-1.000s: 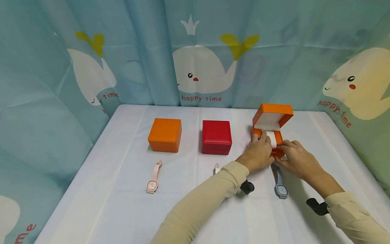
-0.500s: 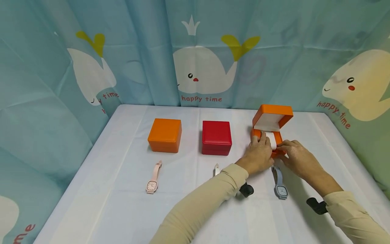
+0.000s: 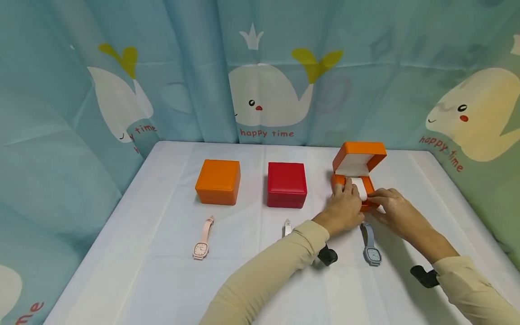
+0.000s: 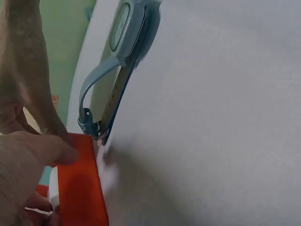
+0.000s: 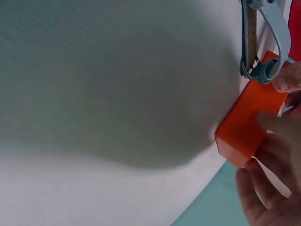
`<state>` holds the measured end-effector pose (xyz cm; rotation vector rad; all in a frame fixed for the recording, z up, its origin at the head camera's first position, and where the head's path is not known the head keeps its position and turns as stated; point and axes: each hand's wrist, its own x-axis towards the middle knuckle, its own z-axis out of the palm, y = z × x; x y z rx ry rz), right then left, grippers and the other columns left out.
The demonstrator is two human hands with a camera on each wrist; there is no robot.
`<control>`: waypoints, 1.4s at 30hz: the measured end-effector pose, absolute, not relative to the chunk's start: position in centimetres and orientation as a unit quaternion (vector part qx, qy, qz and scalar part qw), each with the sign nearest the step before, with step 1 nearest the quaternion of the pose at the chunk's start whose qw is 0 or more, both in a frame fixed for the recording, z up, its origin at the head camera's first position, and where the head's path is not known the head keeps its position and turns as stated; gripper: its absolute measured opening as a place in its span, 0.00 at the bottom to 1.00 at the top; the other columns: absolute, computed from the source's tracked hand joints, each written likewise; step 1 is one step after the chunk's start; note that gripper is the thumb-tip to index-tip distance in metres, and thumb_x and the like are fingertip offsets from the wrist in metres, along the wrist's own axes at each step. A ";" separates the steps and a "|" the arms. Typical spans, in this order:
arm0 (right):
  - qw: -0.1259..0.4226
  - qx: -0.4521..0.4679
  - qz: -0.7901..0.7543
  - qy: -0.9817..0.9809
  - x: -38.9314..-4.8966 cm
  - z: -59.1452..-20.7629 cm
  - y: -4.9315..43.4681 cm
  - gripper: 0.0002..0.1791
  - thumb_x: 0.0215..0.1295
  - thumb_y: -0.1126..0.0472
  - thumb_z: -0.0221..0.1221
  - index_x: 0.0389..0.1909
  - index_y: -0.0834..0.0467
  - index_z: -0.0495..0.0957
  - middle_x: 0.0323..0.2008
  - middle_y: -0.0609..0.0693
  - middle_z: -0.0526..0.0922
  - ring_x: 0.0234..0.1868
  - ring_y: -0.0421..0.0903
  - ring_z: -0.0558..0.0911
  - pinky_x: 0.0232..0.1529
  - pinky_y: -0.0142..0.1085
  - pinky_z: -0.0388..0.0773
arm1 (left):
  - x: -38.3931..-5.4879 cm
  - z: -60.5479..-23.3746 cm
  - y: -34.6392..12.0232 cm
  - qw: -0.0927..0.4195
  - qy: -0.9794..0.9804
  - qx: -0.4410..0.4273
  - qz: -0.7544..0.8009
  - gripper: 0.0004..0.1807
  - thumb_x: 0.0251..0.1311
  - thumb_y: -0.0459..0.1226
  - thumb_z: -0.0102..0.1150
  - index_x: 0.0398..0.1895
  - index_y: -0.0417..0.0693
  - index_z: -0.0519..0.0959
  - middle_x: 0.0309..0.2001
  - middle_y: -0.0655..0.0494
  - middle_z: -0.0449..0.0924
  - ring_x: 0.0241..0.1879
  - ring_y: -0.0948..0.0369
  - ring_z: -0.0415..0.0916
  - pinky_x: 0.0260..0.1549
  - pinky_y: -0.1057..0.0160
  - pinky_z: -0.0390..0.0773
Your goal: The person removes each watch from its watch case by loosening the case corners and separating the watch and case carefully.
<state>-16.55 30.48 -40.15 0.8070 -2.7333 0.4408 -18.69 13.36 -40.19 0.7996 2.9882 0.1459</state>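
At the right back of the table an orange watch box (image 3: 364, 148) stands with its lid raised, a white cushion (image 3: 359, 187) inside. My left hand (image 3: 343, 208) holds the box's left and front; its thumb lies against the orange front wall (image 4: 81, 188) in the left wrist view, other fingers reaching in beside the cushion. From the right, my right hand (image 3: 400, 216) grips the box, its fingertips by the side wall and a blurred thumb over the front (image 5: 249, 110) in the right wrist view. Just before the box lies a blue-grey watch (image 3: 372, 255), buckled into a loop.
A closed orange box (image 3: 218, 180) and a closed red box (image 3: 286, 184) stand left of the open one. A pink watch (image 3: 201, 249) lies before the orange box; a white watch strap (image 3: 287, 227) shows behind my left sleeve. A whale-print curtain (image 3: 268, 95) hangs behind the table.
My right thumb has drawn back a little to the right along the box's front. The left hand keeps its place, and the head view has shifted slightly.
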 end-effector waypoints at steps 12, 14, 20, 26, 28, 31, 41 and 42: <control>0.235 0.203 0.162 -0.937 -17.4 -36.9 30.2 0.08 0.58 0.66 0.64 0.40 0.61 0.84 0.24 0.46 0.70 0.24 0.45 0.68 0.20 0.39 0.65 | -17.8 -39.4 10.8 -0.018 0.940 0.290 0.176 0.26 0.68 0.47 0.57 0.65 0.46 0.72 0.65 0.53 0.68 0.59 0.59 0.65 0.53 0.70 0.73; 0.267 0.204 0.159 -0.928 -18.0 -36.1 29.7 0.08 0.59 0.66 0.64 0.39 0.62 0.83 0.25 0.49 0.69 0.26 0.47 0.68 0.22 0.40 0.64 | -17.4 -39.3 10.2 -0.032 0.942 0.298 0.151 0.27 0.68 0.49 0.56 0.66 0.48 0.73 0.64 0.54 0.69 0.56 0.59 0.66 0.48 0.70 0.76; 0.274 0.177 0.202 -0.923 -20.0 -34.2 28.1 0.11 0.63 0.65 0.62 0.43 0.68 0.80 0.44 0.62 0.73 0.45 0.60 0.71 0.38 0.53 0.69 | -16.1 -39.3 8.4 -0.042 0.937 0.325 0.118 0.25 0.69 0.47 0.57 0.63 0.42 0.74 0.55 0.53 0.72 0.42 0.59 0.69 0.41 0.72 0.75; 0.168 0.110 0.174 -0.964 -22.2 -32.7 26.7 0.31 0.72 0.49 0.58 0.67 0.65 0.69 0.67 0.72 0.59 0.65 0.73 0.60 0.59 0.68 0.61 | -15.2 -39.3 7.7 0.006 0.942 0.311 0.124 0.28 0.68 0.49 0.59 0.64 0.42 0.72 0.60 0.54 0.69 0.41 0.60 0.72 0.41 0.71 0.77; 0.120 0.085 0.154 -0.977 -23.0 -32.4 26.4 0.38 0.73 0.39 0.54 0.72 0.62 0.65 0.70 0.76 0.55 0.66 0.77 0.57 0.60 0.71 0.59 | -15.0 -39.4 7.8 0.029 0.944 0.305 0.118 0.31 0.69 0.51 0.58 0.69 0.44 0.70 0.68 0.55 0.67 0.48 0.58 0.74 0.44 0.68 0.78; 0.053 0.052 0.134 -0.988 -24.0 -32.1 26.0 0.47 0.71 0.28 0.46 0.76 0.59 0.59 0.68 0.82 0.53 0.65 0.81 0.59 0.55 0.74 0.64 | -15.0 -39.7 8.0 0.053 0.946 0.303 0.102 0.35 0.69 0.53 0.58 0.74 0.47 0.67 0.76 0.55 0.60 0.57 0.57 0.74 0.48 0.64 0.79; -0.019 0.008 0.094 -0.995 -25.2 -31.5 24.7 0.55 0.63 0.18 0.37 0.69 0.62 0.62 0.54 0.80 0.62 0.50 0.74 0.68 0.32 0.62 0.74 | -14.8 -40.1 8.1 0.033 0.950 0.310 0.031 0.35 0.67 0.52 0.61 0.75 0.53 0.68 0.73 0.65 0.62 0.48 0.60 0.78 0.39 0.65 0.81; -0.023 0.010 0.094 -0.995 -25.2 -31.5 24.7 0.54 0.63 0.18 0.37 0.69 0.62 0.62 0.54 0.79 0.62 0.49 0.75 0.69 0.32 0.62 0.74 | -14.8 -40.1 8.1 0.033 0.949 0.312 0.028 0.35 0.67 0.51 0.62 0.75 0.53 0.68 0.73 0.65 0.62 0.48 0.60 0.78 0.39 0.65 0.80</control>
